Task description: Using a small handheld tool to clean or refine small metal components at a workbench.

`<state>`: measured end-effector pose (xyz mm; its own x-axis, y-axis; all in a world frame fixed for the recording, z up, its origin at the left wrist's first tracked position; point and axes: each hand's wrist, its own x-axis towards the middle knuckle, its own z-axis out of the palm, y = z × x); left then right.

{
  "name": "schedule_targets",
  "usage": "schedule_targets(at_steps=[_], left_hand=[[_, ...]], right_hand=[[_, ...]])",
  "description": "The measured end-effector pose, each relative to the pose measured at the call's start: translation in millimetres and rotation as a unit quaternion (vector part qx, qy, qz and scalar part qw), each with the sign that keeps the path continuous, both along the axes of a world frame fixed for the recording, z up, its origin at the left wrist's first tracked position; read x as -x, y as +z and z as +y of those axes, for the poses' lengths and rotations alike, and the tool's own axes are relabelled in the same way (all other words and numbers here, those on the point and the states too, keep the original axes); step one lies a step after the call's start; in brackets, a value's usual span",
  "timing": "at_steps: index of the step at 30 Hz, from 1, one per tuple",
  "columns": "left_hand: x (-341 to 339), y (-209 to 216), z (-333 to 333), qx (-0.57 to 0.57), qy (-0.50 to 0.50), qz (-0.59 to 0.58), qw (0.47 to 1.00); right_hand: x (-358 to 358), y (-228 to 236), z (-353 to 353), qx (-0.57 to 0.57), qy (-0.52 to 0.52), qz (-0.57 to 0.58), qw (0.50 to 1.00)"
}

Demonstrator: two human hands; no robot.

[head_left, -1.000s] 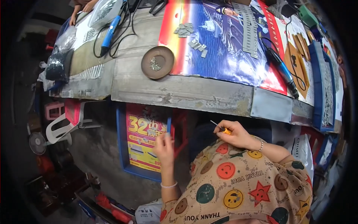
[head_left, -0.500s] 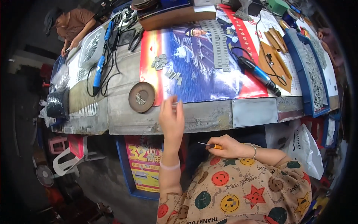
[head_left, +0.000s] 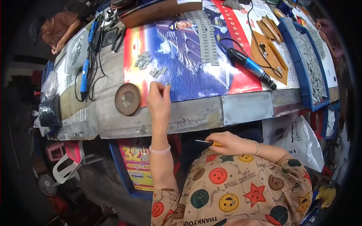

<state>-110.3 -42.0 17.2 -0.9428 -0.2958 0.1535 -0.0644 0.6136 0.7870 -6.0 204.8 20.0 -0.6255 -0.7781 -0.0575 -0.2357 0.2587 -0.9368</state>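
My left hand (head_left: 159, 100) reaches over the front of the poster, its thumb and fingertips pinched on a small grey piece (head_left: 168, 85). Just beyond it lie several loose flat grey pieces (head_left: 143, 60) on the poster. To its left stands a round brown dish (head_left: 127, 99) holding tiny metal parts (head_left: 126, 101). Low in front of my body, past the table's edge, my right hand (head_left: 226, 142) is closed round a small screwdriver (head_left: 216, 143). The tool has a yellow-orange handle, and its thin shaft points left.
Long rows of grey pieces (head_left: 205, 37) lie on the colourful poster (head_left: 181, 81). A blue power tool (head_left: 252, 69) with a cable rests to the right, near a blue bin (head_left: 310, 101) of grey parts. Another blue corded tool (head_left: 84, 75) lies left. Across the far left sits a person (head_left: 62, 30).
My left hand has gone from spread fingers to a pinch, forward among the loose pieces. My right hand still holds the screwdriver. The whole view has shifted slightly.
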Motion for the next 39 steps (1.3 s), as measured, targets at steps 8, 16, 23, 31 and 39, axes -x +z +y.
schedule_targets(at_steps=[8, 16, 23, 31, 39], left_hand=[[-176, -3, 34, -0.477, -0.030, -0.207, 0.853], [-210, -77, 53, -0.582, 0.033, -0.267, 0.767], [-210, -77, 60, -0.592, 0.046, -0.267, 0.759], [-207, -75, 66, -0.568, 0.095, -0.263, 0.774], [-207, -76, 74, -0.542, 0.104, -0.249, 0.796]], right_hand=[[9, 17, 20, -0.143, 0.063, -0.039, 0.987], [2, 3, 9, -0.108, 0.072, 0.018, 0.991], [-5, 2, 0, -0.123, 0.064, 0.065, 0.988], [-5, 0, -5, -0.153, 0.086, 0.076, 0.982], [-5, 2, -4, -0.163, 0.094, 0.106, 0.977]])
